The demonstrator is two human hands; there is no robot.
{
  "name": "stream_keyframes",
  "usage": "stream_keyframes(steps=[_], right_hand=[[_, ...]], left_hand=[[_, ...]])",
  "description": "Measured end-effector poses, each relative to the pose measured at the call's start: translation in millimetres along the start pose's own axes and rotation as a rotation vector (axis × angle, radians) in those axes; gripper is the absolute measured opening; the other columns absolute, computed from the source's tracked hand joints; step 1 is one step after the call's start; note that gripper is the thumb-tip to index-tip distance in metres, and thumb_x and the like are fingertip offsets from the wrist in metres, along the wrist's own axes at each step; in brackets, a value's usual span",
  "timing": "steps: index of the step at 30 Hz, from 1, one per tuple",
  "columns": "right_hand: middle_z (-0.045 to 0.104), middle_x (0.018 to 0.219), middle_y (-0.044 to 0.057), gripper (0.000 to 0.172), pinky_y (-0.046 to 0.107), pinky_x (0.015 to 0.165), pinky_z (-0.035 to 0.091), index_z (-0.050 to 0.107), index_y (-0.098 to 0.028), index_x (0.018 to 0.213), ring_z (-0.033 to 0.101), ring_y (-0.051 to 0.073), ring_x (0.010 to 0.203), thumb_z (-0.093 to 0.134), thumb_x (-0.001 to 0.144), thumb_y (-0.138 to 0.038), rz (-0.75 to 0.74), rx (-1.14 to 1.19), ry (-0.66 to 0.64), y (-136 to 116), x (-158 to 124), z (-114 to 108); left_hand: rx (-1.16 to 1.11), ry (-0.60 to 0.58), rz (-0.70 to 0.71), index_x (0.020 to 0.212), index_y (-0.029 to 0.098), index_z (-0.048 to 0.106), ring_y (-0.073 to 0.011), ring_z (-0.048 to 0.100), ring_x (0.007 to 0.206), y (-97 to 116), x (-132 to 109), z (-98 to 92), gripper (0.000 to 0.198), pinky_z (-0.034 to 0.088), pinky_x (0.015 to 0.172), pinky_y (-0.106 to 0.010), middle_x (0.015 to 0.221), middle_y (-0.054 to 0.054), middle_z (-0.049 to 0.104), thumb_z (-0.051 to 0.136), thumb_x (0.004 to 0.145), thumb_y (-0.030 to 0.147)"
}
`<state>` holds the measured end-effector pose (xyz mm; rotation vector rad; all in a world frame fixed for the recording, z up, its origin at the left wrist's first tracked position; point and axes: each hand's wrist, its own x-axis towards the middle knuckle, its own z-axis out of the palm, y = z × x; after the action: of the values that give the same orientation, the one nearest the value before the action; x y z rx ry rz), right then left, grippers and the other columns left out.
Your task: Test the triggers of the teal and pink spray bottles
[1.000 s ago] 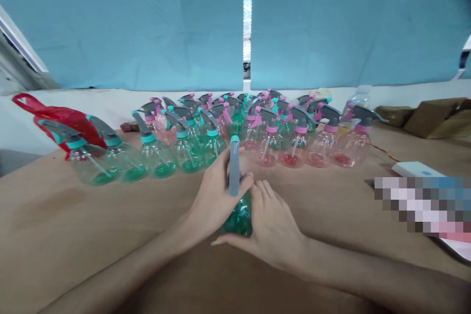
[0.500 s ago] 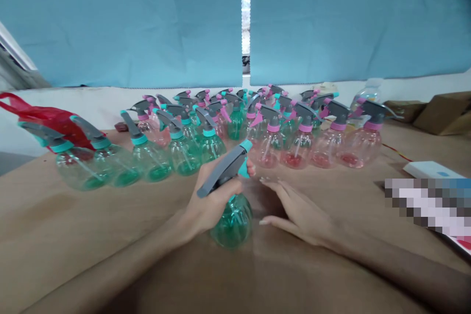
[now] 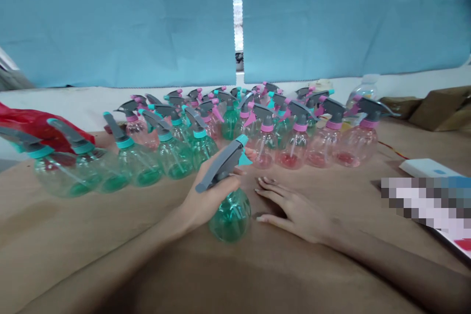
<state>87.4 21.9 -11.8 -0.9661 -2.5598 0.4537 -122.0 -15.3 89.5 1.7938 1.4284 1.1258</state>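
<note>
A green spray bottle (image 3: 231,217) with a grey and turquoise trigger head stands close to me on the wooden table (image 3: 176,270). My left hand (image 3: 206,191) is wrapped round its neck below the head, the fingers partly hidden behind it. To the right, my right hand (image 3: 294,208) lies with fingers spread on the tabletop, apart from the bottle and holding nothing. Just beyond my hands, green spray bottles (image 3: 176,162) stand in a row on the left. Pink spray bottles (image 3: 294,149) line up on the right.
More spray bottles crowd behind the front rows. A red plastic bag (image 3: 40,127) lies far left. At the right are cardboard boxes (image 3: 441,108), a clear bottle (image 3: 364,89), a white box (image 3: 429,168) and a blurred-out flat item (image 3: 423,206). Blue curtains (image 3: 110,24) hang behind.
My right hand has come down flatter, its fingers lower on the table. The left hand keeps its hold on the spray bottle. The view has shifted slightly.
</note>
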Motion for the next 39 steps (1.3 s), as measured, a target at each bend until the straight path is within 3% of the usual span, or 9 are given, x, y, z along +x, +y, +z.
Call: stream_keyframes(steps=[6,11,19,33,39], right_hand=[[0.038,0.146,0.013,0.065,0.048,0.110,0.031,0.046,-0.013,0.135,0.032,0.025,0.136,0.041,0.089,-0.058,-0.005,-0.024,-0.012,-0.8,1.5,-1.3],[0.040,0.145,0.012,0.061,0.050,0.109,0.031,0.048,-0.016,0.134,0.033,0.026,0.136,0.045,0.088,-0.056,-0.015,0.022,0.017,2.1,0.3,0.7],[0.040,0.145,0.008,0.056,0.048,0.110,0.031,0.046,-0.021,0.136,0.032,0.025,0.136,0.046,0.089,-0.052,-0.010,0.048,0.018,4.9,-1.5,0.9],[0.040,0.145,0.008,0.057,0.049,0.110,0.031,0.046,-0.021,0.136,0.032,0.025,0.136,0.046,0.089,-0.053,0.001,0.053,-0.001,4.2,-0.7,-0.5],[0.041,0.145,0.007,0.055,0.049,0.109,0.031,0.047,-0.022,0.136,0.034,0.025,0.135,0.047,0.089,-0.052,-0.002,0.057,0.021,4.8,-1.2,0.5]], left_hand=[[-0.109,-0.039,-0.016,0.088,0.025,0.058,-0.0269,0.064,0.086,-1.8,5.0,6.4,0.022,0.050,0.077,-0.041,0.086,-0.003,0.067,0.052,0.068,0.032],[-0.138,-0.060,-0.008,0.100,0.026,0.058,-0.0257,0.064,0.082,-5.3,5.7,6.9,0.031,0.051,0.071,-0.038,0.086,-0.002,0.066,0.052,0.071,0.033],[-0.065,-0.061,0.028,0.095,0.027,0.063,-0.0253,0.063,0.076,-4.2,4.7,6.3,0.025,0.052,0.065,-0.038,0.073,0.000,0.064,0.050,0.074,0.032],[-0.097,-0.021,-0.023,0.091,0.025,0.059,-0.0242,0.063,0.073,0.1,2.5,7.6,0.024,0.049,0.064,-0.036,0.078,-0.002,0.065,0.052,0.071,0.036],[-0.057,-0.018,0.042,0.092,0.026,0.062,-0.0228,0.062,0.071,-3.7,2.8,7.3,0.024,0.050,0.060,-0.034,0.074,-0.001,0.065,0.051,0.073,0.033]])
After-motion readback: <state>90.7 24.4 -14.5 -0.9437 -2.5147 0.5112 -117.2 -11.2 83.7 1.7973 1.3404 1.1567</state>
